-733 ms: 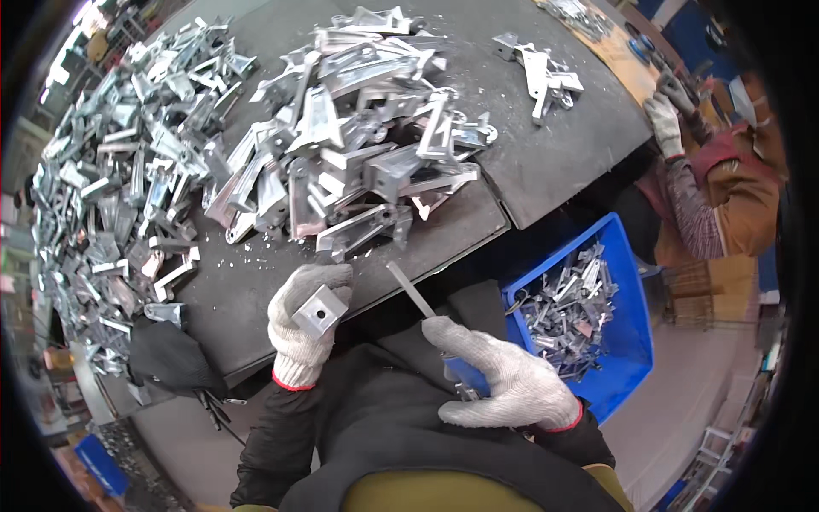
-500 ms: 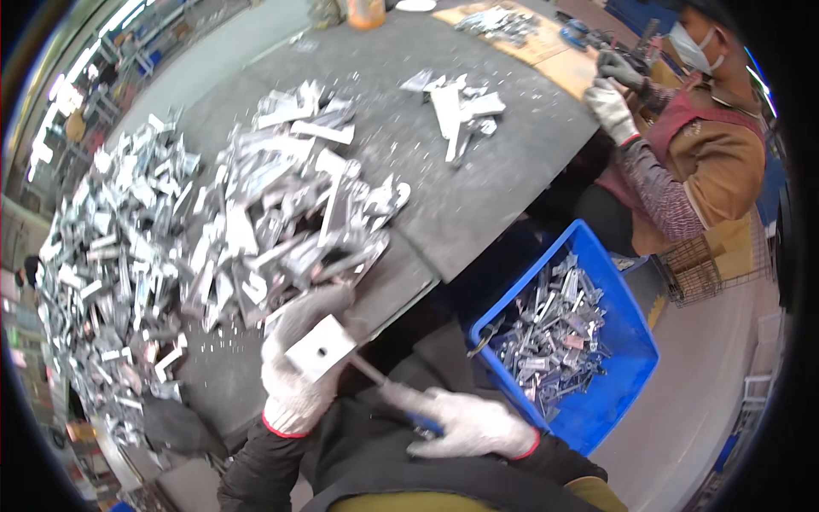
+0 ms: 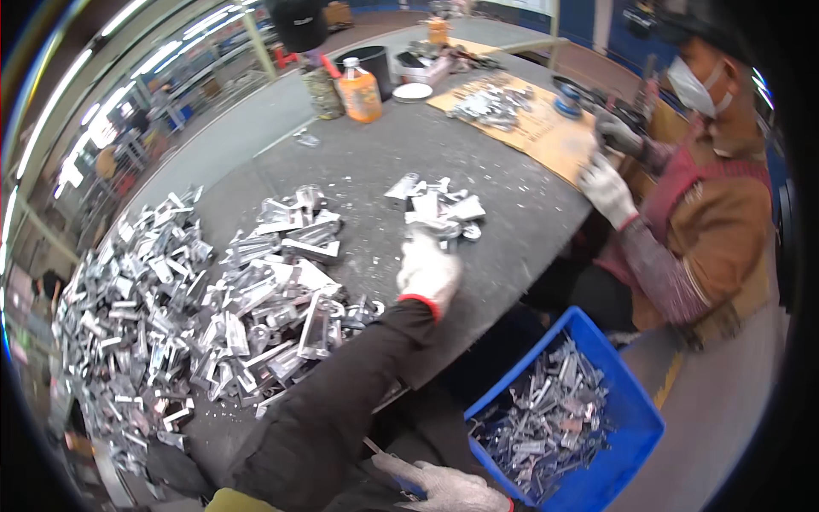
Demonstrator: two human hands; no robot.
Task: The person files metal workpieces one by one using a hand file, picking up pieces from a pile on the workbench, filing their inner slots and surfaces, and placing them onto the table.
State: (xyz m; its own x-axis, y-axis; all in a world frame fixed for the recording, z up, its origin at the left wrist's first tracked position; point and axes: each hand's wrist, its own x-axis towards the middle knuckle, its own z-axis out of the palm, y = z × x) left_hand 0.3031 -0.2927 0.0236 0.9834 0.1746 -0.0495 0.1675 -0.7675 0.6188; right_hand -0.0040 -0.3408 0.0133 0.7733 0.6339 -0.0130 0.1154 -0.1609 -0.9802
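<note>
My left hand (image 3: 429, 271), in a white knit glove with a red cuff, reaches across the dark table to a small pile of silver metal parts (image 3: 445, 207). Its fingertips meet the near side of that pile; blur and overlap hide whether they grip a part. Low in the picture, close to my body, my gloved right hand (image 3: 456, 488) is closed round a blue-handled tool with a thin metal shaft (image 3: 373, 445). A larger heap of silver metal brackets (image 3: 281, 316) lies left of my left forearm.
Another heap of metal parts (image 3: 128, 324) covers the table's left side. A blue bin (image 3: 636, 427) holding metal pieces stands right of the table edge. Across from it sits a gloved, masked co-worker (image 3: 717, 213). An orange bottle (image 3: 359, 92) and cardboard (image 3: 546, 128) lie toward the back.
My left hand has moved from near my body, where it held a metal bracket against the tool, forward to the small pile. My right hand sits lower, and the view has tilted up.
</note>
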